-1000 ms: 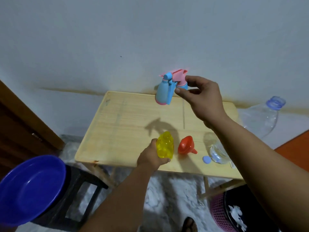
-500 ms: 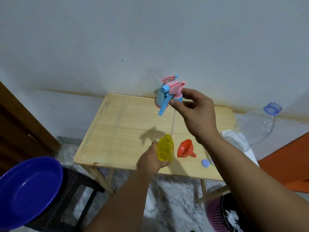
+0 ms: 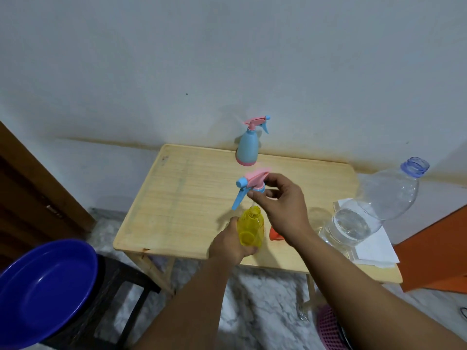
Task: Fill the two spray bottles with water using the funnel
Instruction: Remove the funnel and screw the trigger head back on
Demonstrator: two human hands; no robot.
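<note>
My left hand [image 3: 231, 245] grips the open yellow bottle [image 3: 251, 228] at the worktop [image 3: 177, 203] near edge. My right hand [image 3: 283, 208] pinches its spray head [image 3: 249, 186] just above the neck, hiding most of the orange funnel [image 3: 274, 234]. The water bottle [image 3: 364, 213] leans right; the blue spray bottle [image 3: 247, 145] stands at the far edge.

The yellow bottle [image 3: 251, 228] stands upright near the bench's [image 3: 182, 198] front edge, neck open, its pink-and-blue sprayer [image 3: 249, 186] lifted just above the mouth. The blue bottle [image 3: 247, 147] stands capped at the back edge. The orange funnel [image 3: 275, 234] lies just right of the yellow bottle, mostly hidden.
</note>
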